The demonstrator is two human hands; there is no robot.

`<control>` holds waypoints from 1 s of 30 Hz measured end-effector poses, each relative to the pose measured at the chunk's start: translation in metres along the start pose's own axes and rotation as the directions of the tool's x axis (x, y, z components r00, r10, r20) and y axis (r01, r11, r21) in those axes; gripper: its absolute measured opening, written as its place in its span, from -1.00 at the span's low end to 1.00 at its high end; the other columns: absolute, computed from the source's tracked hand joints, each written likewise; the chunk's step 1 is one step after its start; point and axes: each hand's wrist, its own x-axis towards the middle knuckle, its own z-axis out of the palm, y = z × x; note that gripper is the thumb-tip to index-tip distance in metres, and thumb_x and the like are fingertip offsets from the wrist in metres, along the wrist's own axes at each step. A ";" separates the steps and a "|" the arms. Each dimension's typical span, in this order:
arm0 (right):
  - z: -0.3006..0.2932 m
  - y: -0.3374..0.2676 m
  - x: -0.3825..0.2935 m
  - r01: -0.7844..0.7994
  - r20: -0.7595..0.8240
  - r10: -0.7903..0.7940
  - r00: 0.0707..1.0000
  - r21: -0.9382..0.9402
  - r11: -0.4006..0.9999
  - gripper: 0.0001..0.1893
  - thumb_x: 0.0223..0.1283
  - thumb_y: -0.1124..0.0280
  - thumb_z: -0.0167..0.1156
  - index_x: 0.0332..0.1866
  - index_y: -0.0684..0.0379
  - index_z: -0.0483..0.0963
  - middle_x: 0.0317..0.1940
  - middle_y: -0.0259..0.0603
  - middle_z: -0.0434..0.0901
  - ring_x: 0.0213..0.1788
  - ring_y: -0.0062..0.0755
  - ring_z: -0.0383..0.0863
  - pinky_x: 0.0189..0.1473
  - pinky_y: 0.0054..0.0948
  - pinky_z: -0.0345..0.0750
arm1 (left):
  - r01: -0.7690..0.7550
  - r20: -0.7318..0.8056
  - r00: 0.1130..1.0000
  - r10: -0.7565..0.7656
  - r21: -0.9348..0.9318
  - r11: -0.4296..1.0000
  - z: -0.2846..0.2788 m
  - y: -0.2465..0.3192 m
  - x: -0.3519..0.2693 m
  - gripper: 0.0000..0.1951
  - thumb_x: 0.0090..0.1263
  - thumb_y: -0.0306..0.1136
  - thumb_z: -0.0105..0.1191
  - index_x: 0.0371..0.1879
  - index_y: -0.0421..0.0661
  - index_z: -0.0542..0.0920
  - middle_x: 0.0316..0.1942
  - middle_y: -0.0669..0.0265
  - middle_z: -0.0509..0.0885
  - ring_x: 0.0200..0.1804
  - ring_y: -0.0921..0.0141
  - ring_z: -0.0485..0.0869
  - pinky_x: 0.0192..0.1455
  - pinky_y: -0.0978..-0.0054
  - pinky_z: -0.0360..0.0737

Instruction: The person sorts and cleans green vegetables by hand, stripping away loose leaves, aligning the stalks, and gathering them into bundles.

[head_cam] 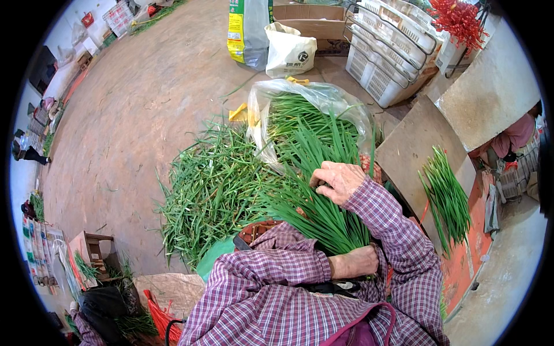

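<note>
My left hand (355, 261) grips the lower end of a large bunch of long flat green leaves, likely garlic chives (320, 216), low in front of my body. My right hand (339, 181) lies over the upper part of the same bunch, fingers bent and thumb apart from the index finger; whether it pinches any leaves is unclear. Beyond it, an open clear plastic bag (346, 99) holds more green leaves (298, 108). A heap of loose, tangled leaves and trimmings (212, 190) lies on the floor to the left.
At right, a tidy bundle of leaves (448, 199) rests on a board (415, 151). Stacked white plastic crates (385, 56), a white bag (290, 52) and a cardboard box (311, 19) stand ahead. Red ties (162, 318) lie at lower left. Another person's pink sleeve (515, 134) shows at right.
</note>
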 end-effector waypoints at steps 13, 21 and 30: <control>-0.008 -0.009 0.021 0.093 -0.649 0.002 0.761 0.111 0.989 -0.90 0.21 0.33 0.20 -0.28 0.10 0.54 -0.38 -0.35 0.55 -0.50 -0.25 0.59 -0.40 -0.41 0.58 | -0.003 0.041 0.999 0.009 -0.128 0.992 0.046 0.010 0.003 -0.69 0.08 -0.34 0.06 -0.19 -0.05 0.72 -0.05 0.36 0.67 0.12 0.29 0.55 0.21 0.26 0.41; 0.008 -0.019 0.039 0.230 -0.104 -0.232 0.967 -0.039 0.972 -0.63 0.12 0.13 0.28 0.00 0.05 0.54 0.04 -0.33 0.49 0.16 -0.30 0.41 0.23 -0.22 0.34 | -0.011 -0.095 0.995 0.004 -0.067 0.998 0.017 0.001 0.002 -0.63 0.11 -0.36 0.02 -0.08 -0.11 0.68 0.09 0.36 0.61 0.29 0.29 0.43 0.48 0.15 0.16; 0.003 -0.001 0.028 0.034 0.073 -0.025 0.997 -0.125 0.992 -0.61 -0.09 -0.04 0.38 -0.23 0.01 0.64 0.06 -0.34 0.53 0.24 -0.30 0.36 0.32 -0.23 0.20 | 0.016 0.185 0.983 -0.002 -0.075 0.997 0.022 0.006 0.006 -0.79 0.13 -0.32 0.09 -0.31 0.09 0.76 -0.26 0.57 0.69 -0.11 0.40 0.58 0.03 0.42 0.40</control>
